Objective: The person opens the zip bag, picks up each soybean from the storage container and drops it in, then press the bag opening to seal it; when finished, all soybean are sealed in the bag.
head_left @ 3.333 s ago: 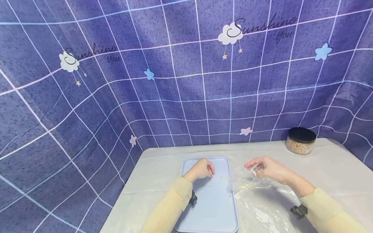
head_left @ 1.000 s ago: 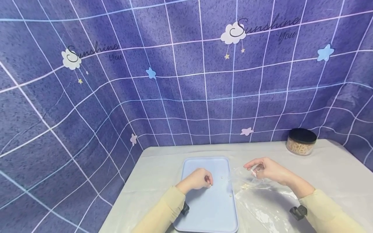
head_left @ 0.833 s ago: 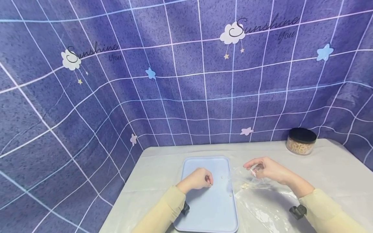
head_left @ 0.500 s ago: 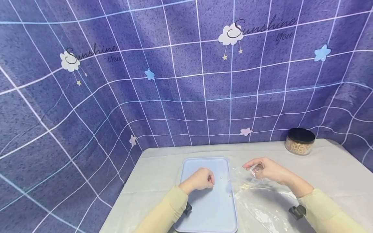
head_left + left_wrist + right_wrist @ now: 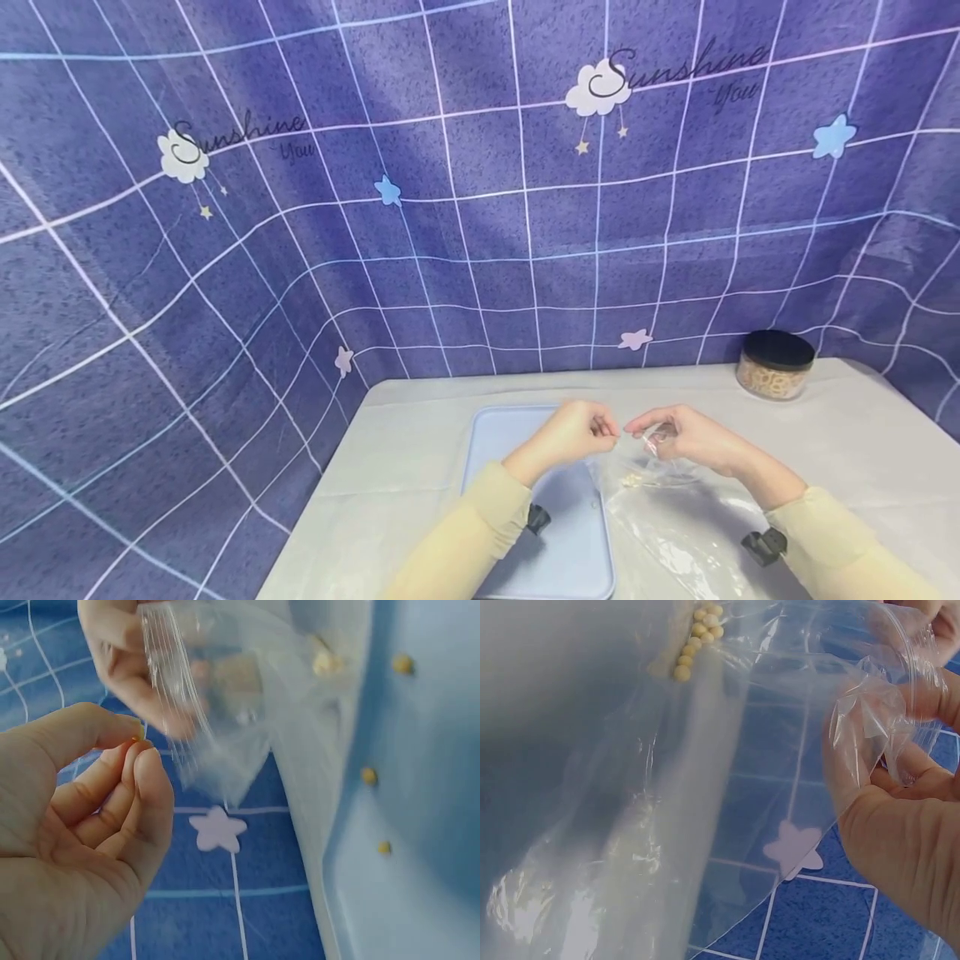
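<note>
My left hand is above the far right edge of the light blue tray, close to the bag's mouth. Between thumb and fingertips it pinches a small yellow soybean, mostly hidden by the fingers. A clear zip bag lies along the tray's right side, its mouth lifted. My right hand grips the bag near its zip strip, thumb and fingers spread around the crumpled film. Several soybeans are clustered inside the bag. On the tray, the left wrist view shows more loose soybeans.
A clear jar with a black lid, holding pale ring-shaped pieces, stands at the table's back right corner. The table has a light grey cover. A purple gridded cloth hangs behind and to the left.
My left hand worked low over the tray picking up soybeans, then rose and moved right to the bag's mouth. The right hand has kept its hold on the bag nearly still.
</note>
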A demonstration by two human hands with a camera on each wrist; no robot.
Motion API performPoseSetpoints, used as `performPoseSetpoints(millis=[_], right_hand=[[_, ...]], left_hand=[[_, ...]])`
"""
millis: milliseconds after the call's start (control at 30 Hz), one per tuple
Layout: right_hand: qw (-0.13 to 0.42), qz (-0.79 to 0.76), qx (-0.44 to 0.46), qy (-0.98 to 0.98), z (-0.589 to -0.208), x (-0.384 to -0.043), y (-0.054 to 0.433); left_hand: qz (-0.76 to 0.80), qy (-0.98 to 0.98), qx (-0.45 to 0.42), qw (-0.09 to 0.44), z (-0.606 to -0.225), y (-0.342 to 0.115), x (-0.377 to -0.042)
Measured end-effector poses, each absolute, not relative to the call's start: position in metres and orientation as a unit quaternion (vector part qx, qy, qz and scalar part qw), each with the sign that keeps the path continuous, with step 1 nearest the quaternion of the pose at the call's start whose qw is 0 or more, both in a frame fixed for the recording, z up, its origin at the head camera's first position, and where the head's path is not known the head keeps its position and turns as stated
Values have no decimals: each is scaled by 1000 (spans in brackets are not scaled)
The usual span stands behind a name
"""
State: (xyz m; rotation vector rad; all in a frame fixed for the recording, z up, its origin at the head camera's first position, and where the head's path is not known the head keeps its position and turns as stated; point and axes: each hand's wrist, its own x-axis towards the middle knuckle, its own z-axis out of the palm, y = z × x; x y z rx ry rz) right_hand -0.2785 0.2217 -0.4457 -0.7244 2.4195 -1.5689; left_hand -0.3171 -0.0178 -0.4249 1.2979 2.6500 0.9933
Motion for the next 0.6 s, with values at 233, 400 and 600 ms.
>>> performPoseSetpoints(millis=[233, 400, 600], right_hand=[[86, -535, -243, 804, -445, -276, 223], [88, -535, -240, 805, -445, -277, 224], [83, -527, -241, 811, -447, -278, 227]], left_hand=[[292, 853, 432, 18, -428, -1, -314], [353, 846, 400, 0, -432, -10, -325], [380, 864, 329, -11, -446, -35, -348]])
